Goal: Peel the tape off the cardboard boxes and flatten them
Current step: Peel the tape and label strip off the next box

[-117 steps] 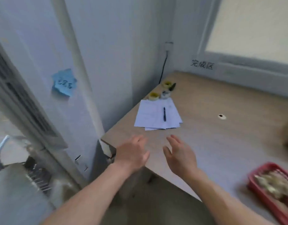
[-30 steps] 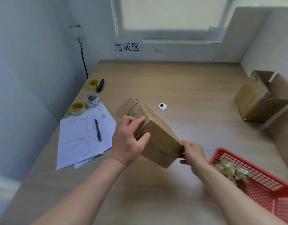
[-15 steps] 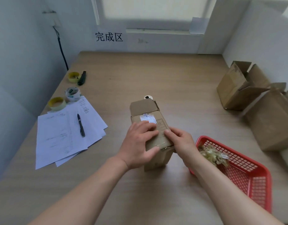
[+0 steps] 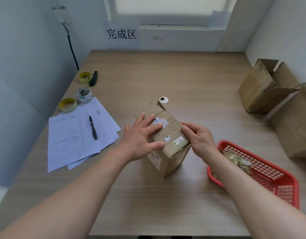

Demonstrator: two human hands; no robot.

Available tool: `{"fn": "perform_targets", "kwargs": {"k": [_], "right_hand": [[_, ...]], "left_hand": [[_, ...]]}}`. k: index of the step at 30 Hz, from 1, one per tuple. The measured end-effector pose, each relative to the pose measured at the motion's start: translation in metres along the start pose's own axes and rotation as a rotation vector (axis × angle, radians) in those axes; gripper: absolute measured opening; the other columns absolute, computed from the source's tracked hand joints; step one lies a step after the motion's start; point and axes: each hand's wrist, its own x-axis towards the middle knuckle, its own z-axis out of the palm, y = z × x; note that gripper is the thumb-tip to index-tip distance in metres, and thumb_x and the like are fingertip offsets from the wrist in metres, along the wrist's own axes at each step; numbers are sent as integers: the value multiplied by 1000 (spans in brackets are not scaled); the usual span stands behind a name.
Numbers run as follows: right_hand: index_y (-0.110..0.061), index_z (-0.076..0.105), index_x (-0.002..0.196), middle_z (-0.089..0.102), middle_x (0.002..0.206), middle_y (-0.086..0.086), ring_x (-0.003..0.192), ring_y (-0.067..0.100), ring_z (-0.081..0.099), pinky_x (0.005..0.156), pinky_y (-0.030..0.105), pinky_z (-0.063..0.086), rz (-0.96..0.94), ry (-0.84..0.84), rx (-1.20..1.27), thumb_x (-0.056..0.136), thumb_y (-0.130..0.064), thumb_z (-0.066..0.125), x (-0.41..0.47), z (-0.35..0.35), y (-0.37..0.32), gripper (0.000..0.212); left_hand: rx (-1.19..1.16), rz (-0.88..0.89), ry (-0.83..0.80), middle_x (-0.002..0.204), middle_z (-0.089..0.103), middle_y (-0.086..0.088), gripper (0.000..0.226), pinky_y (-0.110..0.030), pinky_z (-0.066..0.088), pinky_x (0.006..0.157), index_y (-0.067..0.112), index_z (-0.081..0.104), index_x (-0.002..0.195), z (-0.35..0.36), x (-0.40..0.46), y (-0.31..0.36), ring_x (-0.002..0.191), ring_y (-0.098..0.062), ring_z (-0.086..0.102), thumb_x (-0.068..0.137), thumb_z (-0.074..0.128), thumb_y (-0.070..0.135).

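I have the small cardboard box [image 4: 167, 150] standing on the wooden table [image 4: 148, 76], just left of the red basket [image 4: 276, 183], which serves as my landmark here. My left hand [image 4: 140, 140] lies flat on the box's top face, fingers straight and spread, pressing down over the label. My right hand [image 4: 198, 137] sits at the top's right edge, between the box and the basket, with fingers curled and fingertips [image 4: 185, 128] pinching at the clear tape [image 4: 176, 142] along that edge. 1 flap at the far end of the box stands open. The basket holds a wad of peeled tape [image 4: 238, 161]. Beyond the basket, to the right, 2 more cardboard boxes [image 4: 262, 88] rest against the wall, the farther one with its flaps open. Far left of the basket lie sheets of paper [image 4: 74, 140] with a pen [image 4: 93, 127] on top, and past them 3 tape rolls [image 4: 68, 104].
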Motion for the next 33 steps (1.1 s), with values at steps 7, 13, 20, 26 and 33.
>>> {"fn": "perform_targets", "kwargs": {"k": [7, 13, 20, 26, 33], "right_hand": [[-24, 74, 115, 72, 113, -3, 106, 13, 66, 98, 34, 50, -110, 184, -374, 95, -22, 65, -12, 6, -4, 22], [-15, 76, 111, 59, 135, 6, 133, 24, 48, 112, 40, 38, -313, 90, -363, 88, 3, 66, -47, 18, -9, 31], [-17, 79, 99, 61, 133, 6, 135, 34, 45, 106, 51, 36, -502, 31, -580, 67, -17, 75, -71, 24, -6, 32], [-22, 78, 88, 65, 129, 13, 123, 40, 58, 88, 62, 43, -640, 58, -806, 73, -15, 86, -69, 35, -3, 17], [-21, 74, 76, 64, 128, -9, 131, 14, 52, 108, 64, 22, -450, -49, -611, 80, -12, 80, -71, 28, -13, 11]], "left_hand": [[2, -7, -42, 163, 6, 23, 92, -60, 0, 116, 51, 38, 142, 5, 3, 1, 148, -1, -13, 61, 71, 77], [30, 13, -118, 164, 1, 23, 98, -60, 1, 119, 50, 33, 147, -1, 3, 2, 149, -4, -16, 61, 75, 74], [45, 24, -227, 165, 2, 19, 86, -52, 10, 122, 47, 29, 151, -20, 10, -2, 151, -9, -11, 82, 69, 13], [45, 16, -237, 165, 3, 20, 86, -47, 10, 123, 45, 30, 151, -23, 12, 2, 152, -8, -10, 83, 50, -4], [59, 10, -236, 165, 3, 19, 89, -50, 10, 122, 47, 28, 151, -22, 10, 2, 152, -10, -10, 81, 48, -4]]}}
